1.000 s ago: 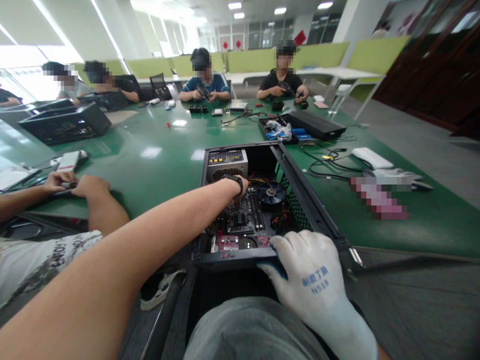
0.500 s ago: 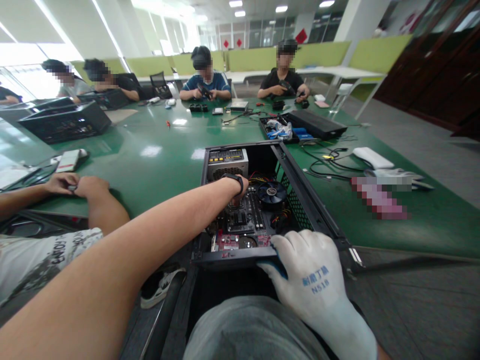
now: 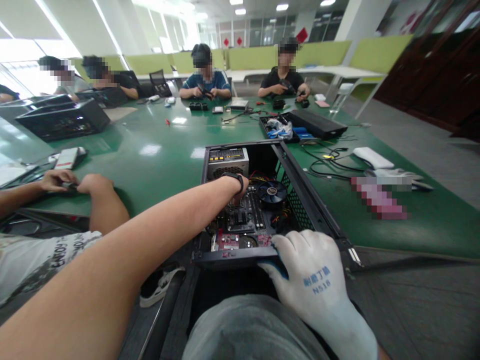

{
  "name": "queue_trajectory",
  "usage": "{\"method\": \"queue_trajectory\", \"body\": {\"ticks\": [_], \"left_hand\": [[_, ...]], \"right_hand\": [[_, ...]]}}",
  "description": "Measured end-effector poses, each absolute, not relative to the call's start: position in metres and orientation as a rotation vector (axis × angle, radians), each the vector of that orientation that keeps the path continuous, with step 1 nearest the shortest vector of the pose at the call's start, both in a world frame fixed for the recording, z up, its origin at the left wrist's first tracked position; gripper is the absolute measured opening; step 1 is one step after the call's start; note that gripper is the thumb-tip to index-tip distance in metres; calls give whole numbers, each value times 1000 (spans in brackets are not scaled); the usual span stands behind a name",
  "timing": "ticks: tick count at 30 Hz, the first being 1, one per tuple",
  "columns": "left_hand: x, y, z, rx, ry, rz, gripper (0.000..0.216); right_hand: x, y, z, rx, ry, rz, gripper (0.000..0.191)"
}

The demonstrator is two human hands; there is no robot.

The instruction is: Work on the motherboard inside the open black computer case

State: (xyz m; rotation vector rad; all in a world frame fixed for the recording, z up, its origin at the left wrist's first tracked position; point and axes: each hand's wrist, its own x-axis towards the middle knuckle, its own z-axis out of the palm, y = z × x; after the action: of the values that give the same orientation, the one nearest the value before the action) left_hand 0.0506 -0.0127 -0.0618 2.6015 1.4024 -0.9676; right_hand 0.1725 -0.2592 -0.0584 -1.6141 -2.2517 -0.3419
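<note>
An open black computer case (image 3: pixel 240 257) lies in front of me, its near end at my lap. My bare left hand (image 3: pixel 244 186), a dark band on its wrist, reaches down inside over the motherboard (image 3: pixel 240 220), just before the silver power supply (image 3: pixel 229 162). My own wrist hides most of its fingers, so their grip cannot be made out. In a white glove, my right hand (image 3: pixel 307 270) is closed around the near right part of the case's frame. A black cooling fan (image 3: pixel 272 192) and a red circuit board (image 3: pixel 229 242) sit inside the case.
At left, a co-worker's hands (image 3: pixel 62 181) hold something small. Cables (image 3: pixel 326 162), gloves (image 3: pixel 397 175) and a white box-like thing (image 3: pixel 373 157) lie right on the green table (image 3: pixel 150 135). Beyond the case stands a black tray (image 3: pixel 268 131) of bagged items. Several people work across the table.
My two hands and the case stay practically in place. At left, the co-worker's hands have shifted slightly, and a small object shows between them.
</note>
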Motion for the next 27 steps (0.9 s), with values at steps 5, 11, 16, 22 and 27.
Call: {"method": "queue_trajectory", "body": {"ticks": [5, 11, 16, 22, 27], "left_hand": [[50, -16, -56, 2521, 1446, -837, 46], [49, -10, -62, 2528, 1437, -921, 49], [49, -11, -62, 2600, 1419, -938, 59], [49, -16, -58, 2538, 1460, -882, 57], [49, -20, -53, 2517, 1453, -891, 56]], "right_hand": [[174, -260, -59, -1605, -2250, -325, 30], [173, -259, -60, -1613, -2251, -323, 30], [173, -259, -61, -1604, -2251, -332, 30], [172, -259, -60, -1607, -2243, -349, 32], [173, -259, -60, -1604, -2242, -352, 33]]}}
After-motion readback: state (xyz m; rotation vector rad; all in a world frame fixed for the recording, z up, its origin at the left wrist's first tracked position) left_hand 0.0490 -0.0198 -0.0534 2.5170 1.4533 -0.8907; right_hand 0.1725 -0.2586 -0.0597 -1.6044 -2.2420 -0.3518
